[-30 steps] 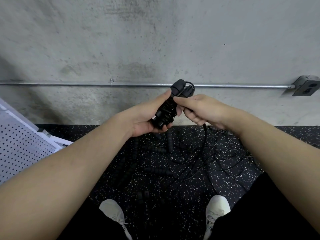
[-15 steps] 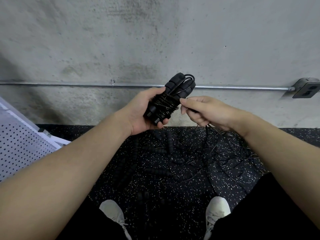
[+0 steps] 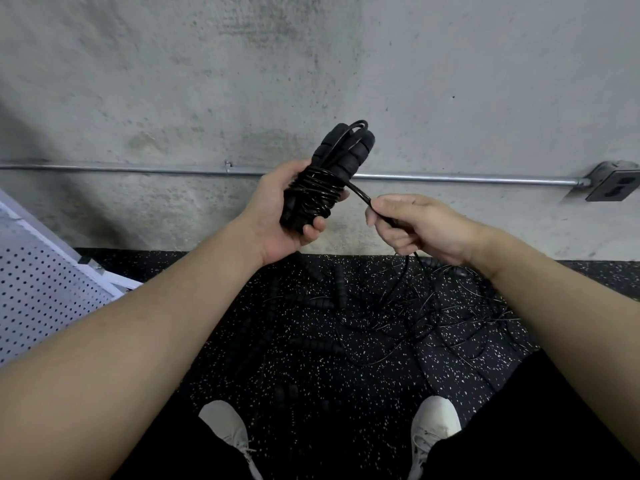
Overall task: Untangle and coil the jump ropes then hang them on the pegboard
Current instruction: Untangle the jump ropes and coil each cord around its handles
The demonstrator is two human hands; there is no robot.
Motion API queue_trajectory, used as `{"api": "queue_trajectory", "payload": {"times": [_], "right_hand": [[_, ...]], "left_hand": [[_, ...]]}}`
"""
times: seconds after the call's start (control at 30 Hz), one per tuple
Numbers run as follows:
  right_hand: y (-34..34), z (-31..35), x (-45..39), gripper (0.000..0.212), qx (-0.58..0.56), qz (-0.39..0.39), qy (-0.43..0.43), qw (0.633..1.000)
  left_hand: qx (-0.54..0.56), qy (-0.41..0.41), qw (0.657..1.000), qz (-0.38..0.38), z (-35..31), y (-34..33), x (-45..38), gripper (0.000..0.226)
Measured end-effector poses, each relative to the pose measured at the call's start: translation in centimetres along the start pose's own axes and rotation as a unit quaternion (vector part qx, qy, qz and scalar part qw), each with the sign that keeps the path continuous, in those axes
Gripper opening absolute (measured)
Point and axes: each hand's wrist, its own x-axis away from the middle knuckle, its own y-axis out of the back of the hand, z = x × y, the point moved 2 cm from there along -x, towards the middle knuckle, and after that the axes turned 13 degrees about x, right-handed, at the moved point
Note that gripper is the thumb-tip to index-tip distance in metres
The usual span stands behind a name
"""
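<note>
Drawn rightward, right hand (image 3: 426,226) pinches glossy cord (image 3: 360,195) off ribbed handles (image 3: 339,150).

The left hand (image 3: 277,216) hides the lower ends of the 2 wrapped handles (image 3: 329,174), the pegboard (image 3: 45,289) runs off the left edge, and dark ropes on the floor (image 3: 398,317) blur together.

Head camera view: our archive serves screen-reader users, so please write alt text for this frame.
A person's left hand grips a jump rope bundle, its cord wound round the paired foam handles, while the right hand pinches the loose cord. More tangled ropes lie on the speckled floor; a white pegboard leans at left.
</note>
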Motion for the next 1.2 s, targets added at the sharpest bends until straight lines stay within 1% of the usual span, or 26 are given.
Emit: {"api": "queue_trajectory", "payload": {"times": [0.07,0.13,0.23,0.3,0.37,0.43,0.53,0.57,0.63,0.67,0.7,0.73,0.8,0.83,0.9,0.93,0.97,1.0,1.03,1.13,1.2], "right_hand": [[0.3,-0.1,0.2,0.031,0.014,0.000,-0.015,1.000],[0.6,-0.2,0.4,0.038,0.061,-0.004,-0.047,0.997],[0.9,-0.4,0.4,0.047,0.146,-0.025,-0.100,0.984],[1.0,-0.9,0.1,0.046,0.164,-0.049,-0.116,0.978],[1.1,-1.5,-0.2,0.038,0.168,-0.057,-0.131,0.975],[1.1,-2.0,-0.5,0.027,0.172,-0.057,-0.143,0.973],[0.5,-1.6,-0.5,0.019,0.183,-0.036,-0.153,0.970],[0.2,-1.4,-0.5,0.021,0.189,-0.028,-0.156,0.969],[-0.4,-1.1,-0.6,0.039,0.190,-0.023,-0.160,0.968],[-0.5,-1.1,-0.7,0.046,0.187,-0.025,-0.161,0.969],[-0.5,-1.0,-0.8,0.048,0.183,-0.030,-0.160,0.970],[-0.6,-0.9,-0.9,0.044,0.175,-0.034,-0.157,0.971],[-0.8,-0.5,-1.1,0.033,0.160,-0.032,-0.141,0.976],[-0.9,-0.3,-1.1,0.028,0.162,-0.028,-0.130,0.978],[-1.4,-0.1,-1.1,0.021,0.165,-0.033,-0.106,0.980],[-1.5,-0.1,-1.1,0.017,0.156,-0.039,-0.096,0.982],[-1.6,0.0,-1.1,0.015,0.142,-0.047,-0.086,0.985],[-1.6,0.0,-1.2,0.015,0.128,-0.055,-0.077,0.987],[-1.6,0.0,-1.2,0.016,0.119,-0.063,-0.072,0.988],[-1.4,-0.2,-1.4,0.018,0.110,-0.090,-0.097,0.985],[-1.3,-0.4,-1.3,0.023,0.132,-0.082,-0.141,0.978]], "left_hand": [[0.004,0.002,1.000,0.031,-0.4,0.1,0.2,0.042],[-0.017,0.005,0.998,0.059,-0.7,0.3,0.4,0.040],[-0.098,0.020,0.991,0.085,-0.6,0.3,0.6,0.039],[-0.176,0.032,0.978,0.104,-0.4,0.3,0.9,0.041],[-0.259,0.045,0.958,0.117,-0.3,0.1,1.2,0.045],[-0.339,0.056,0.932,0.119,0.0,-0.1,1.3,0.043],[-0.458,0.067,0.879,0.113,1.0,-0.3,1.0,0.046],[-0.497,0.070,0.857,0.115,1.6,-0.4,0.8,0.044],[-0.556,0.079,0.820,0.111,2.6,-0.6,0.6,0.040],[-0.576,0.086,0.806,0.103,3.0,-0.5,0.5,0.041],[-0.591,0.092,0.796,0.095,3.2,-0.5,0.5,0.045],[-0.603,0.098,0.787,0.088,3.4,-0.4,0.3,0.051],[-0.620,0.101,0.774,0.079,3.8,-0.3,0.1,0.069],[-0.632,0.095,0.765,0.079,4.0,-0.3,0.0,0.070],[-0.662,0.066,0.743,0.073,4.4,-0.3,-0.2,0.060],[-0.669,0.049,0.739,0.063,4.4,-0.2,-0.4,0.056],[-0.666,0.034,0.743,0.053,4.4,-0.1,-0.5,0.053],[-0.664,0.019,0.747,0.044,4.4,0.0,-0.7,0.050],[-0.668,0.000,0.743,0.033,4.4,0.0,-0.8,0.046],[-0.709,-0.066,0.703,-0.010,4.1,0.4,-1.4,0.042],[-0.719,-0.092,0.688,-0.029,4.0,0.7,-1.7,0.040]]}}
